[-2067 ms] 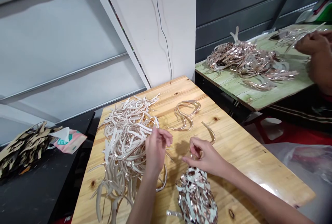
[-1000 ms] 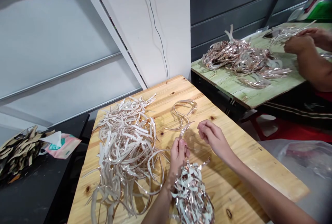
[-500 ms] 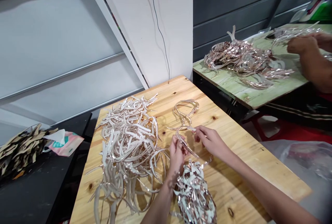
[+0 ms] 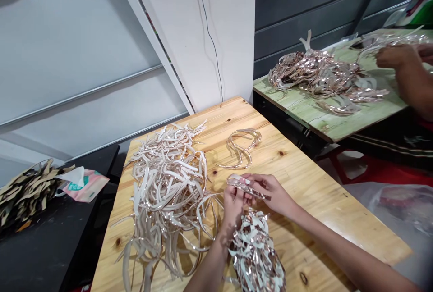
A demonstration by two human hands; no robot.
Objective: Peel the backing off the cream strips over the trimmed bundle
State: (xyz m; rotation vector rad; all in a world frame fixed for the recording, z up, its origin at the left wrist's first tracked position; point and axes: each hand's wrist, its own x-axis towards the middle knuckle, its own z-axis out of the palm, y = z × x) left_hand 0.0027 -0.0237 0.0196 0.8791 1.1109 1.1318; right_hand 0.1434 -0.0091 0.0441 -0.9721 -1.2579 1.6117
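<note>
My left hand [image 4: 235, 203] and my right hand [image 4: 270, 190] meet over the wooden table [image 4: 324, 206]. Between them is a shiny rose-gold and white strip [image 4: 248, 185], bent into a loop; both hands have their fingers closed on it. Just below my hands lies a bundle of short metallic strips [image 4: 255, 256], white on one side. To the left spreads a large heap of long, curling strips [image 4: 169, 193]. Beyond my hands lies a loose curl of a few thin strips [image 4: 241, 148].
A co-worker's hands [image 4: 399, 60] work over a green table [image 4: 324, 125] holding a pile of shiny strips [image 4: 321, 73]. On the black table [image 4: 43, 251] at left are a tissue pack [image 4: 86, 186] and brown-black strips [image 4: 27, 193]. A plastic bag [image 4: 399, 206] sits at right.
My right hand has moved left and slightly down, against my left hand. The strip, earlier stretched up from my left hand, is now folded into a loop between both hands.
</note>
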